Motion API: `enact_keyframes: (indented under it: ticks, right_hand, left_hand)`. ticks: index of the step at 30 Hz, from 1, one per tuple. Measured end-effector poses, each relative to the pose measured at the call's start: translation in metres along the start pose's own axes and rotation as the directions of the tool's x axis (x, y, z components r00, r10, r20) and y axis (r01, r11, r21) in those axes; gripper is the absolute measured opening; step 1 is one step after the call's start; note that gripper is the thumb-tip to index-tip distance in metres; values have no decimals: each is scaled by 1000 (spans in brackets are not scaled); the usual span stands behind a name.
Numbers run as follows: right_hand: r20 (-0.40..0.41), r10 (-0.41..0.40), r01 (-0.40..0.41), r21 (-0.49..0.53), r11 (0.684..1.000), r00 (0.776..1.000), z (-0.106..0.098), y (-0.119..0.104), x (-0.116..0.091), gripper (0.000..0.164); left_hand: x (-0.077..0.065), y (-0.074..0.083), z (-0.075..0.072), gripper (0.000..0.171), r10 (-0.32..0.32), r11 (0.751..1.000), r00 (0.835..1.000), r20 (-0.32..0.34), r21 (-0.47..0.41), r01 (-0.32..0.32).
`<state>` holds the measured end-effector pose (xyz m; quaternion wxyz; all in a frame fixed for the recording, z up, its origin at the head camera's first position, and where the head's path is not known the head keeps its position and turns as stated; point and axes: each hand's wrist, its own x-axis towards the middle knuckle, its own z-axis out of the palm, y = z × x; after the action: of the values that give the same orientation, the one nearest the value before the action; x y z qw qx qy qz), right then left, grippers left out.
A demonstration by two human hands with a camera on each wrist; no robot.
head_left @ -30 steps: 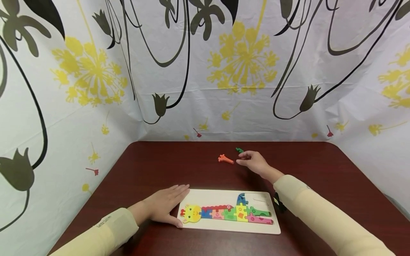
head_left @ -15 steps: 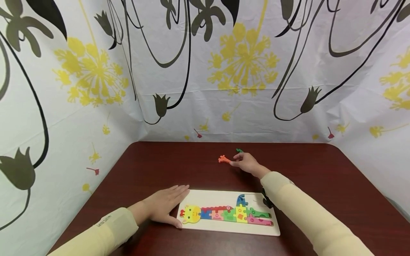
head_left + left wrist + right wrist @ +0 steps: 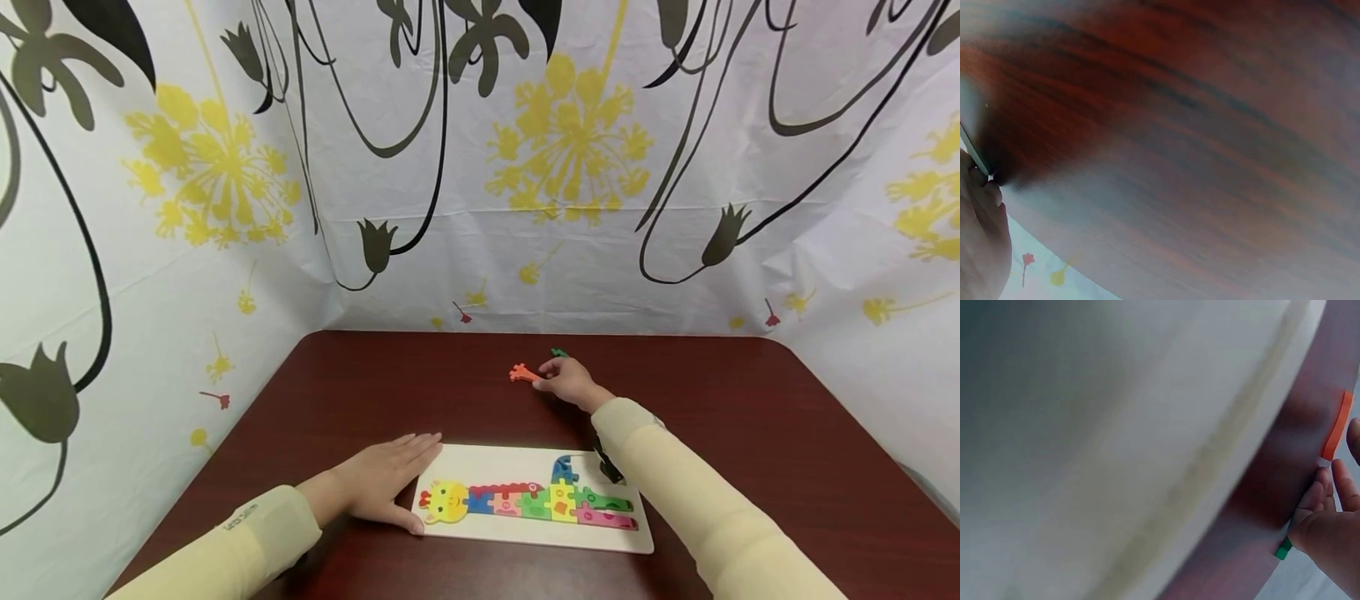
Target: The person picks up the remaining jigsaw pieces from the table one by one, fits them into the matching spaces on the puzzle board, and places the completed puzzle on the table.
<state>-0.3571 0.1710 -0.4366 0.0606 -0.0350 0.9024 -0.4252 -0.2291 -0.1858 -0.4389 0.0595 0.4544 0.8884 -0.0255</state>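
Note:
On the table lies a giraffe puzzle board [image 3: 480, 458], its coloured pieces set into a pale base. My left hand [image 3: 386, 479] rests on the board's left end, fingers straight and thumb along the near side. Farther back lies a long orange puzzle piece [image 3: 522, 373], and my right hand [image 3: 567, 382] has its thumb and fingertips at its right end. In the right wrist view, thumb and forefinger stand apart beside the orange piece [image 3: 1337, 425]. A small green puzzle piece [image 3: 558, 353] lies just behind that hand, partly hidden.
The dark red-brown table [image 3: 375, 392] has rounded far corners. A white cloth [image 3: 495, 167] with yellow and grey flowers hangs behind and on both sides. My right sleeve [image 3: 697, 483] covers the board's far right corner.
My right hand has moved left to the end of the orange puzzle piece, and its sleeve now passes over the board's corner. The left hand and both loose pieces stay where they were.

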Motion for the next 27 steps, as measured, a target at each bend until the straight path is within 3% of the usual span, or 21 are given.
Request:
enact_keyframes:
  ticks: [9,27]
  right_hand:
    - [12,28,-27,-35,999,1000,-1,-6,0,31]
    - [-90,62,-69,-72,995,994,6,-8,2,15]
  left_hand:
    - [0,0,-2,111,-18,1000,999,27,-15,19]
    - [1,-1,1,111,8,1000,1000,-4,-21,-8]
